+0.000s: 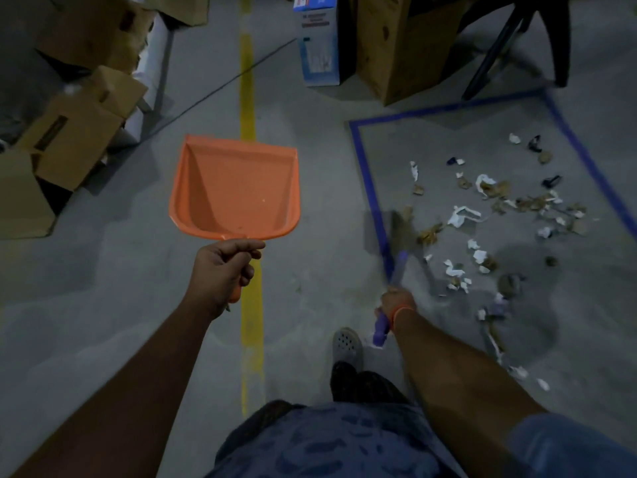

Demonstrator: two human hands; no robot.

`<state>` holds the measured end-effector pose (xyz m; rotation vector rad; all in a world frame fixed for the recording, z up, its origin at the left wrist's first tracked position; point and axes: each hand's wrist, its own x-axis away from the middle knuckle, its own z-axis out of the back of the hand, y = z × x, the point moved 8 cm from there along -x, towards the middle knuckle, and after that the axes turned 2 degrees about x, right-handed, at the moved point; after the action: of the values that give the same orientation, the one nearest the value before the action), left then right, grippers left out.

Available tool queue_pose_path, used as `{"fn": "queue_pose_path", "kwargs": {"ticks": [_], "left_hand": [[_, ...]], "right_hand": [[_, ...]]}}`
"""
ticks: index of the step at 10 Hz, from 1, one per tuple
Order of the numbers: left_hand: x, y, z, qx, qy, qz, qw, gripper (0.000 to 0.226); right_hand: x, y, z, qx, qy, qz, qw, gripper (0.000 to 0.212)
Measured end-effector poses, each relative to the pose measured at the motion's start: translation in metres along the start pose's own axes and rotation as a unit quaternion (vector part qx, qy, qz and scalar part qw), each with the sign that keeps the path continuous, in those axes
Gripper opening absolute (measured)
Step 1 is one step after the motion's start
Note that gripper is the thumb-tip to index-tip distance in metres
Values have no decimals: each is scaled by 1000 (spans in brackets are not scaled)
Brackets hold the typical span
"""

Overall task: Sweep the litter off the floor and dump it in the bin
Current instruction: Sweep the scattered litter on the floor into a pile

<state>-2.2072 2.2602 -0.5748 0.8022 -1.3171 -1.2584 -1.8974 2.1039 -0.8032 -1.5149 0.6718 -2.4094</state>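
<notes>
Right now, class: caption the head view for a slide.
Left hand holds dustpan; right hand sweeps litter with brush.

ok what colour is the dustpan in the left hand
Orange, pan and handle alike. The dustpan held by the left hand shows best in the head view.

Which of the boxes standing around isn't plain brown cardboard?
The blue-and-white printed box at the top, standing right of the yellow floor line. The boxes on the left and the tall one beside it are plain brown.
</notes>
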Motion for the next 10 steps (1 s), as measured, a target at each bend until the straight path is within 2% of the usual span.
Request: {"fn": "queue_pose_path", "kwargs": {"ticks": [1,2,3,4,5,6,7,8,9,10], "left_hand": [[-36,21,-25,4,-22,0,1000,32],[-67,36,-49,8,-50,-6,999,33],[-95,47,-71,0,-76,-5,997,29],[-126,58,-89,-6,-104,-12,995,29],[-166,63,-99,-17,-129,-22,991,31],[-209,75,-107,-27,-149,-29,988,32],[-259,89,-111,-39,-164,-31,985,29],[-311,107,-110,-51,-186,-34,981,28],[-356,121,-112,-61,-206,-30,976,28],[-396,131,-122,-62,-237,-31,969,29]], "right_hand": [[-12,-31,46,40,90,-30,995,36],[-6,-44,58,-12,175,-38,984,30],[-12,-66,58,-46,224,-2,974,28],[-29,-94,50,-69,217,31,973,38],[-59,-122,39,-110,162,50,979,42],[-75,-158,29,-162,111,43,980,31],[-91,-188,21,-145,81,23,986,22],[-118,-209,13,-79,50,-6,996,30],[-130,-230,25,-42,126,-52,990,32],[-134,-251,35,-96,201,-90,971,29]]}}
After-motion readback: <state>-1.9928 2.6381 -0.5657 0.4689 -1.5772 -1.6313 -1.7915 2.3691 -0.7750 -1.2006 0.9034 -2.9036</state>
